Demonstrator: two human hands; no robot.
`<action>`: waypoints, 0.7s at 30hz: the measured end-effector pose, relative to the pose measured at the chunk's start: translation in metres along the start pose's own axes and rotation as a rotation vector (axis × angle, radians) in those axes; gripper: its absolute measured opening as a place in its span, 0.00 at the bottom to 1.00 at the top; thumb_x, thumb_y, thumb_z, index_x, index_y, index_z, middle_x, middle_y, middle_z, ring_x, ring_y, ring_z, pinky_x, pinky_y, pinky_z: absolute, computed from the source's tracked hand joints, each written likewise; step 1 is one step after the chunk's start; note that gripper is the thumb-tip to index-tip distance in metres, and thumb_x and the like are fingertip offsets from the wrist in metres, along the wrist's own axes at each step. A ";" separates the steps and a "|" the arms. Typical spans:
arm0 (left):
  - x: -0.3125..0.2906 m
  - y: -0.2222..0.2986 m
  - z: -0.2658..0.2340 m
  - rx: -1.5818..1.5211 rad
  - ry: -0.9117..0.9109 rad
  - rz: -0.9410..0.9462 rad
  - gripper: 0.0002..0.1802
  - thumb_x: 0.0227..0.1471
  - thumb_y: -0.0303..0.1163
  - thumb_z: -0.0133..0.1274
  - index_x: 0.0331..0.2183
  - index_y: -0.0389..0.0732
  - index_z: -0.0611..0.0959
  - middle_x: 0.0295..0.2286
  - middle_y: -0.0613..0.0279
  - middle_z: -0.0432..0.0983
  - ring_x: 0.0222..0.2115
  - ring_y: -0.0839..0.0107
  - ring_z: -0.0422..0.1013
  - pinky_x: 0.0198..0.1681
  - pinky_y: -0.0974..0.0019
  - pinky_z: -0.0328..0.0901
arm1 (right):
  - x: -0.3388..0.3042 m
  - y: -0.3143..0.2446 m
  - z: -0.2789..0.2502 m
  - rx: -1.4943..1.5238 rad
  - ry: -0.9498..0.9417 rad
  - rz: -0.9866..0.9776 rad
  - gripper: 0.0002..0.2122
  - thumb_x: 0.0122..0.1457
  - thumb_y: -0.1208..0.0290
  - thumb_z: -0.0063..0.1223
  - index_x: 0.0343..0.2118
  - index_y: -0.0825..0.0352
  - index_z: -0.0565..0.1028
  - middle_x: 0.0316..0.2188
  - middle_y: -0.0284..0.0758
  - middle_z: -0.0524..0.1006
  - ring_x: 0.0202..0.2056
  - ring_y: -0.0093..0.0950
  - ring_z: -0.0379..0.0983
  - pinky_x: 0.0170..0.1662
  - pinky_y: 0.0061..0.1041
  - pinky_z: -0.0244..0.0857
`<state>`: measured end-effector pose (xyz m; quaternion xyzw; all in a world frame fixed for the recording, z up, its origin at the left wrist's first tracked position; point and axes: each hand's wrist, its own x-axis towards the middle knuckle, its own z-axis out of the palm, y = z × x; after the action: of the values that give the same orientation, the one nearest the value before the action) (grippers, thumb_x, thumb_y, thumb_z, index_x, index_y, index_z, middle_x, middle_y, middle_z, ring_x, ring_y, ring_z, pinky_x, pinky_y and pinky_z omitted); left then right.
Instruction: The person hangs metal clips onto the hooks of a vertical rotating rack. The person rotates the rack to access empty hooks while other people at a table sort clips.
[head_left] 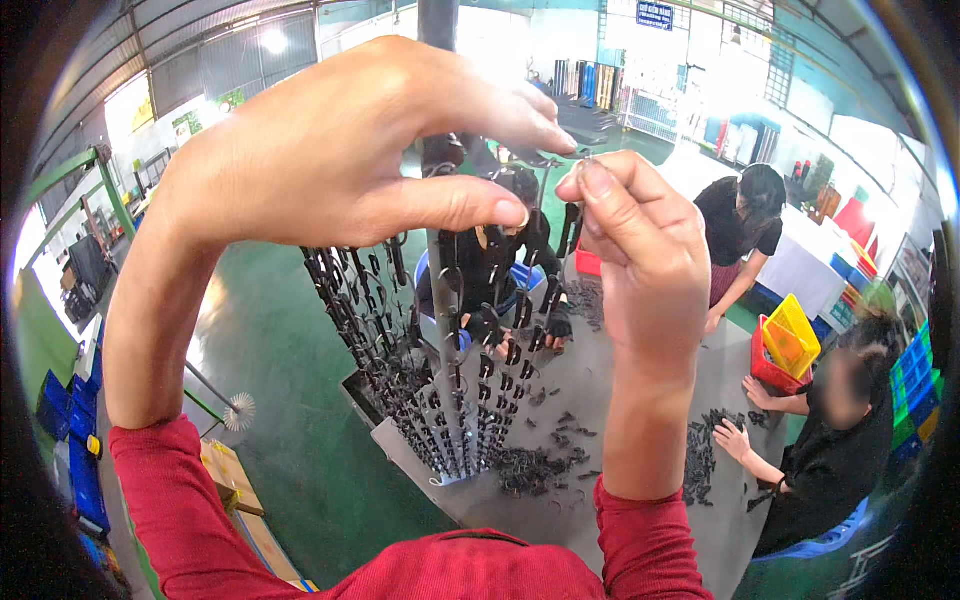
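My left hand is raised at the upper left, its thumb and fingers apart around the top of a hanging rack of hooks. Its fingertips are close to the upper hooks. To its right, my right hand is closed in a pinch, thumb against forefinger, on something tiny whose kind I cannot make out. Just left of those fingers hangs a slim black part. Below both hands, many strands of small black curved parts hang on thin hooks around a grey upright pole.
Loose black parts are heaped on the grey table. A person in black sits at the right, one hand by more parts; another person leans over the far right side. A third sits behind the strands. A red basket holds a yellow basket.
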<state>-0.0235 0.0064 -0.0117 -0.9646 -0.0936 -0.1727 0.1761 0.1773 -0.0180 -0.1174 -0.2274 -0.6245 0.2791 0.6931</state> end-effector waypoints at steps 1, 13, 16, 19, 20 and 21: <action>0.001 0.001 0.000 0.003 0.009 0.011 0.27 0.46 0.39 0.60 0.48 0.37 0.78 0.45 0.47 0.75 0.48 0.51 0.71 0.52 0.56 0.64 | -0.001 0.000 -0.002 0.046 -0.009 0.022 0.09 0.61 0.71 0.51 0.28 0.70 0.78 0.18 0.22 0.69 0.21 0.11 0.57 0.24 0.14 0.48; 0.008 0.000 0.000 -0.033 -0.034 -0.072 0.30 0.48 0.44 0.57 0.48 0.34 0.77 0.46 0.46 0.71 0.46 0.49 0.69 0.51 0.56 0.62 | -0.005 0.001 -0.076 -0.384 -0.056 0.207 0.11 0.59 0.64 0.56 0.30 0.69 0.80 0.21 0.23 0.74 0.24 0.11 0.63 0.28 0.14 0.57; 0.011 0.000 -0.004 -0.019 -0.060 -0.045 0.32 0.47 0.46 0.58 0.49 0.34 0.76 0.48 0.46 0.69 0.47 0.49 0.69 0.51 0.56 0.62 | -0.005 -0.003 -0.078 -0.747 -0.024 0.274 0.10 0.56 0.67 0.58 0.32 0.71 0.79 0.23 0.29 0.77 0.26 0.15 0.68 0.31 0.18 0.62; 0.013 0.001 -0.009 -0.156 -0.069 -0.097 0.34 0.46 0.47 0.59 0.50 0.34 0.75 0.50 0.45 0.68 0.49 0.49 0.68 0.52 0.55 0.62 | -0.006 -0.007 -0.060 -0.766 0.088 0.170 0.07 0.55 0.71 0.59 0.33 0.70 0.79 0.23 0.32 0.78 0.25 0.17 0.69 0.30 0.18 0.62; 0.012 0.002 -0.010 -0.243 -0.063 -0.160 0.34 0.46 0.47 0.59 0.50 0.34 0.75 0.50 0.46 0.68 0.49 0.49 0.68 0.53 0.55 0.61 | -0.005 -0.004 -0.048 -0.626 0.078 -0.018 0.07 0.55 0.72 0.59 0.32 0.70 0.79 0.23 0.32 0.77 0.24 0.17 0.68 0.29 0.17 0.61; 0.012 0.002 -0.011 -0.332 -0.059 -0.221 0.34 0.46 0.47 0.59 0.50 0.34 0.75 0.50 0.46 0.68 0.50 0.49 0.68 0.54 0.55 0.61 | -0.003 0.002 -0.035 -0.498 0.095 -0.155 0.06 0.55 0.73 0.58 0.32 0.70 0.79 0.22 0.31 0.77 0.24 0.16 0.68 0.27 0.17 0.61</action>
<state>-0.0157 0.0021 0.0016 -0.9688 -0.1745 -0.1758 -0.0082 0.2117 -0.0178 -0.1248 -0.3552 -0.6563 0.0520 0.6637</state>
